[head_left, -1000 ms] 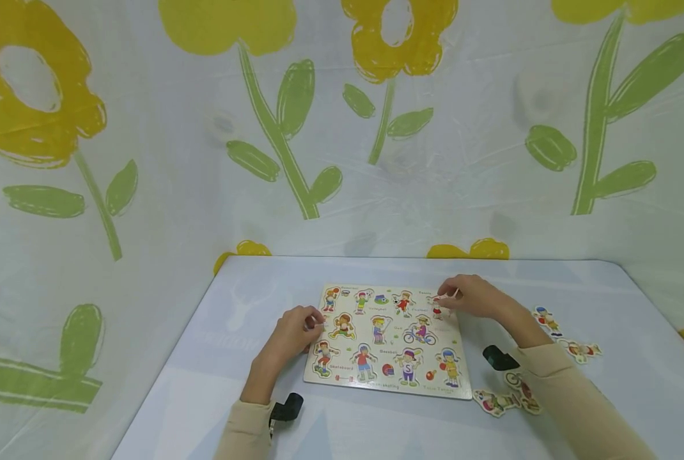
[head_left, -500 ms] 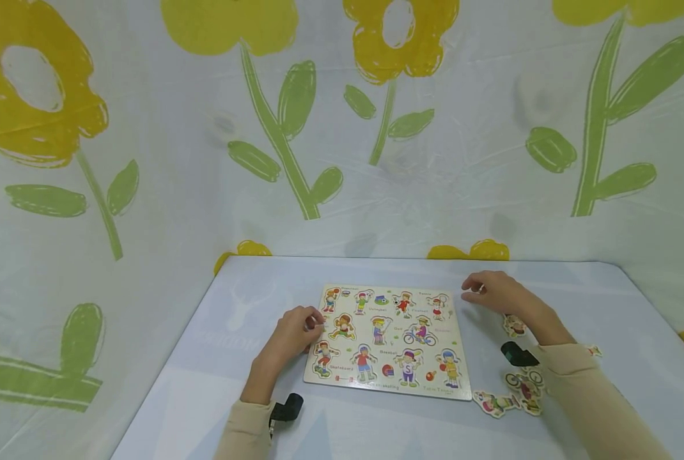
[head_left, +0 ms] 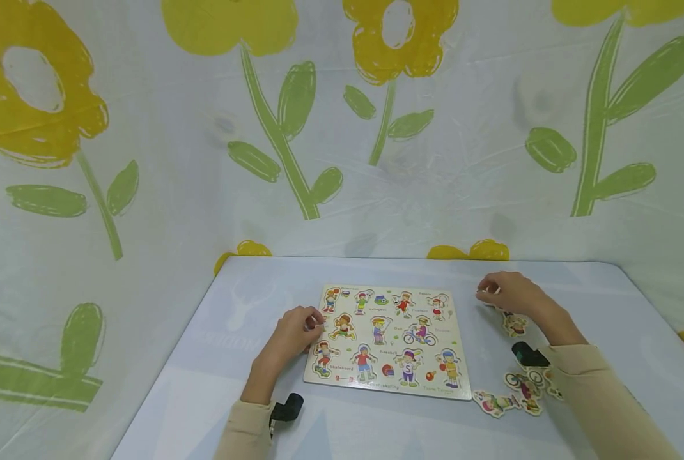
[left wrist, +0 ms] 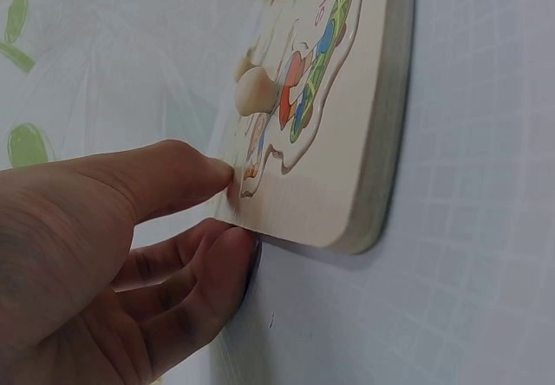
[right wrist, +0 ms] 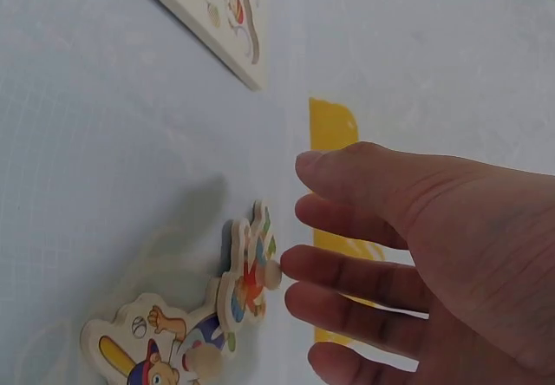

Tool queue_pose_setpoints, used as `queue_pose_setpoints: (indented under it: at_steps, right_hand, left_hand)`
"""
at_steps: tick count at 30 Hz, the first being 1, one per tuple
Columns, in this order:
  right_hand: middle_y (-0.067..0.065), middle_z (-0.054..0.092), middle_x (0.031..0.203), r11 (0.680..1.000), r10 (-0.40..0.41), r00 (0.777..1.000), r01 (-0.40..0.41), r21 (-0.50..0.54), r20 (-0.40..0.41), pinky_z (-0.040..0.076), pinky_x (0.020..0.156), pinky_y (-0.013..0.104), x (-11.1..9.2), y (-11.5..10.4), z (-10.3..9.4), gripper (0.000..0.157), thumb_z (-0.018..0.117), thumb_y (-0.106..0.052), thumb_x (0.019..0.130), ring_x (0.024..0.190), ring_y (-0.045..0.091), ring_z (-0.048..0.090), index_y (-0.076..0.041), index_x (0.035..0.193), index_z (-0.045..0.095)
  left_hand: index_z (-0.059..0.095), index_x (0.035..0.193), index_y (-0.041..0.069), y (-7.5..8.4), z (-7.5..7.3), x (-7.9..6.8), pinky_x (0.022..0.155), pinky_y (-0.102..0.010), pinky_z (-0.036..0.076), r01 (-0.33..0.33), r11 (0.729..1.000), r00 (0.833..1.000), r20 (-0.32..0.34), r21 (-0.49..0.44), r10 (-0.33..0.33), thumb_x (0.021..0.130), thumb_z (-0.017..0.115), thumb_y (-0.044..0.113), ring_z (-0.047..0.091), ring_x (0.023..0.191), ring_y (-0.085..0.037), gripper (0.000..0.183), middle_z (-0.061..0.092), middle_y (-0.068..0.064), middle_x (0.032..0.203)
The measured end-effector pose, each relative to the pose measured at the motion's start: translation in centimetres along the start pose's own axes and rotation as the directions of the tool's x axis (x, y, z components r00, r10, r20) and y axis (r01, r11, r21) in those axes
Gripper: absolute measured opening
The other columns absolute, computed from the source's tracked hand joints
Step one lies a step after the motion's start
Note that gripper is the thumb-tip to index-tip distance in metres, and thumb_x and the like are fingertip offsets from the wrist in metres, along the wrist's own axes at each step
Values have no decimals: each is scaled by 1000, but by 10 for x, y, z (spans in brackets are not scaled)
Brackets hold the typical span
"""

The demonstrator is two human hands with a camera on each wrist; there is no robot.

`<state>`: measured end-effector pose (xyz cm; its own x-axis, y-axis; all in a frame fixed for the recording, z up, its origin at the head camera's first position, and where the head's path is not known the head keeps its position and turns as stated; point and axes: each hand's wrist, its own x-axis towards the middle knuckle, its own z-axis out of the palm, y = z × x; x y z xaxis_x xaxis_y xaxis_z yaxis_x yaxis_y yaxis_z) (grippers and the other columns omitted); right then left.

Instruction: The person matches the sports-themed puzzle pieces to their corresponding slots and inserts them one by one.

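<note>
A wooden peg puzzle board [head_left: 396, 380] with printed sports figures lies flat on the table. My left hand [head_left: 297, 331] grips its left edge; in the left wrist view the thumb [left wrist: 195, 172] is at the top face and curled fingers [left wrist: 208, 285] are at the side. A round wooden knob [left wrist: 255, 91] rises from the board there. My right hand [head_left: 511, 294] hovers right of the board, fingers loosely bent and holding nothing visible. Just past its fingertips, in the right wrist view, are a knobbed puzzle piece [right wrist: 250, 272] and a baseball player piece [right wrist: 139, 346], overlapping.
More loose pieces lie right of the board: a cyclist piece [head_left: 527, 388] and another figure piece [head_left: 494, 404] near its lower right corner. My right forearm covers part of that area. A flower-printed curtain [head_left: 468, 160] hangs behind the table [head_left: 342, 428].
My right hand has moved right, from over the tennis figure at the board's upper right corner to above the loose pieces. My left hand and the board have stayed put.
</note>
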<state>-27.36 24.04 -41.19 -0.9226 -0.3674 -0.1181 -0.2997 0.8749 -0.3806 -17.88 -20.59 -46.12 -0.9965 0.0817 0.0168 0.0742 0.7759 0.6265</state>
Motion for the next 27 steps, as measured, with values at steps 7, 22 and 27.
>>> queue_pose_setpoints:
  at_steps: [7, 22, 27]
  right_hand:
    - [13, 68, 96, 999, 46, 999, -46, 10, 1, 52, 71, 39, -4, 3, -1, 31, 66, -25, 91, 79, 20, 57, 0, 109, 68]
    - [16, 67, 90, 984, 144, 987, -150, -93, -67, 49, 61, 38, -8, 15, 4, 25, 67, -22, 90, 73, 24, 59, 0, 101, 67]
    - [14, 67, 88, 981, 166, 984, -171, -87, -64, 46, 57, 35, -9, 18, 5, 20, 66, -20, 91, 70, 22, 58, -2, 100, 67]
  left_hand:
    - [67, 98, 12, 1, 0, 1, 51, -23, 43, 7, 1000, 1000, -2, 3, -7, 90, 69, 16, 51, 67, -13, 10, 58, -3, 85]
    - [67, 98, 11, 0, 0, 1, 48, -23, 44, 6, 1000, 1000, -2, -10, -6, 90, 69, 16, 51, 63, -12, 10, 58, -3, 85]
    - [67, 98, 11, 0, 1, 0, 47, -23, 43, -1, 1000, 1000, -4, 0, 1, 89, 69, 16, 51, 61, -12, 10, 58, -3, 85]
